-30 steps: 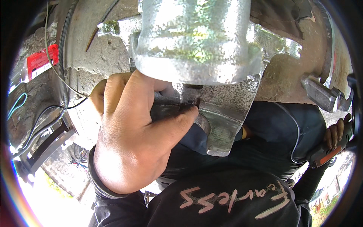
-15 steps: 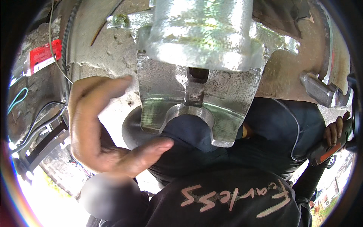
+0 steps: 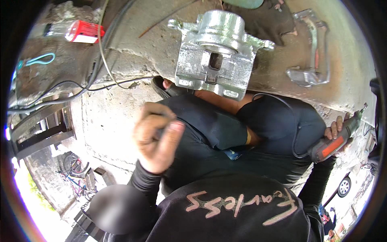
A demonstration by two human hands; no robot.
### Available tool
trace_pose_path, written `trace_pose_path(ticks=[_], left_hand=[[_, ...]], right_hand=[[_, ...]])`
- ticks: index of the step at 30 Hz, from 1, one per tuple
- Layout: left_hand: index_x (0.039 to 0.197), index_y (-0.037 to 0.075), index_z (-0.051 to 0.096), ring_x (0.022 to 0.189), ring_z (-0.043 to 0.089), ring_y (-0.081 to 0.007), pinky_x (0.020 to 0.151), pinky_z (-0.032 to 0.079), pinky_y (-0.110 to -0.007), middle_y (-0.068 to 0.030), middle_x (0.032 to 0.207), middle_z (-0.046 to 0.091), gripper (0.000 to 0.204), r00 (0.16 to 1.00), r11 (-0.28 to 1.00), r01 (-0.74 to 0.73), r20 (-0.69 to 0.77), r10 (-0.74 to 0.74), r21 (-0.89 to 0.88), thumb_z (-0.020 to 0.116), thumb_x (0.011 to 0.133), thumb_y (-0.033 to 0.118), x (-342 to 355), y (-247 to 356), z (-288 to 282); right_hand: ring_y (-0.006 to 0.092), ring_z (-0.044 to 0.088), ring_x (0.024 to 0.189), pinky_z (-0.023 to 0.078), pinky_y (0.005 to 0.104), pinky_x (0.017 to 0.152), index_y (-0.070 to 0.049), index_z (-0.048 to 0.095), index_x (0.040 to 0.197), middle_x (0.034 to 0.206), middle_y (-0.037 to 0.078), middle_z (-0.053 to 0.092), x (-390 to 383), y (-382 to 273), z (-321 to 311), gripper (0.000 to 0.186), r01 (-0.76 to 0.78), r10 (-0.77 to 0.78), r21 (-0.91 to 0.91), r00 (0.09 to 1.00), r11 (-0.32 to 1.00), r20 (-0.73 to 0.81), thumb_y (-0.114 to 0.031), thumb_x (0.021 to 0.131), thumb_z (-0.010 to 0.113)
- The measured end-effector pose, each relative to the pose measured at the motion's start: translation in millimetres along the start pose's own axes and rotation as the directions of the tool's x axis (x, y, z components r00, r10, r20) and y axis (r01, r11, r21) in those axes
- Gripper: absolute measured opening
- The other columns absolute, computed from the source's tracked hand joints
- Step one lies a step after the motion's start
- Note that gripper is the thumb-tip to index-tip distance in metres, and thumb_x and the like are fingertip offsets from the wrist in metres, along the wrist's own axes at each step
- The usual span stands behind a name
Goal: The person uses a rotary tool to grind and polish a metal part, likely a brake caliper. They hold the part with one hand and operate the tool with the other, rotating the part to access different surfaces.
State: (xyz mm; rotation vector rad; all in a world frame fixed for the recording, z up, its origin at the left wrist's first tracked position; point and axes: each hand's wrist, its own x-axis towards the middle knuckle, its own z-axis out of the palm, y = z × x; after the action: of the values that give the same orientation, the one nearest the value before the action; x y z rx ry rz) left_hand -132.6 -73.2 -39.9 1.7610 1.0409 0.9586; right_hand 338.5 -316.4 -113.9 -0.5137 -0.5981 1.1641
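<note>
A silver cast-metal caliper-like part [image 3: 221,38] rests on the rough concrete ledge [image 3: 153,24] at top centre. My left hand [image 3: 158,137] is below and left of it, over my dark-clothed lap and apart from the part. Its fingers are curled toward the thumb; blur hides what, if anything, is between them. At the right, my right hand [image 3: 333,131] grips a grey power tool with an orange panel [image 3: 334,143]. A grey cord [image 3: 290,113] runs from the tool across my leg.
A metal bracket [image 3: 306,74] lies right of the casting. A red-labelled bottle [image 3: 82,31], cables [image 3: 92,68] and a turquoise loop [image 3: 42,59] lie at left. A dark metal frame [image 3: 40,137], a bicycle [image 3: 74,165] and a wheel [image 3: 344,186] appear below the ledge's ends.
My left hand has left the casting, moved down toward my lap and curled up. The casting looks smaller as the view widened. My right hand and tool sit slightly farther left.
</note>
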Motion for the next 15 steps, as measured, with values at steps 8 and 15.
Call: trace_pose_path(ticks=[8, 15], left_hand=[[0.141, -0.003, 0.035, 0.124, 0.049, -0.0288, 0.106, 0.038, -0.039, -0.0190, 0.131, 0.048, 0.083, 0.773, 0.983, -0.079, 0.613, 0.164, -0.163, 0.082, 0.076, 0.018, -20, 49, 72], [0.149, 0.002, 0.015, 0.127, 0.046, -0.0246, 0.107, 0.040, -0.039, -0.0161, 0.136, 0.042, 0.105, 0.776, 0.821, 0.318, 0.627, 0.062, -0.474, 0.086, 0.074, 0.011, -55, 76, 116]], right_hand=[[0.0240, 0.060, 0.081, 0.053, 0.0382, 0.064, -0.007, 0.037, 0.135, 0.099, 0.013, 0.052, 28, 70, 136, 0.071, -0.004, 0.004, -0.006, 0.997, 1.000, 0.073, -0.038, 0.083, 0.075], [0.0191, 0.062, 0.093, 0.051, 0.0336, 0.084, 0.001, 0.042, 0.131, 0.103, 0.012, 0.061, 35, 106, 238, 0.070, -0.083, 0.071, -0.306, 0.996, 0.949, -0.052, -0.037, 0.084, 0.077]])
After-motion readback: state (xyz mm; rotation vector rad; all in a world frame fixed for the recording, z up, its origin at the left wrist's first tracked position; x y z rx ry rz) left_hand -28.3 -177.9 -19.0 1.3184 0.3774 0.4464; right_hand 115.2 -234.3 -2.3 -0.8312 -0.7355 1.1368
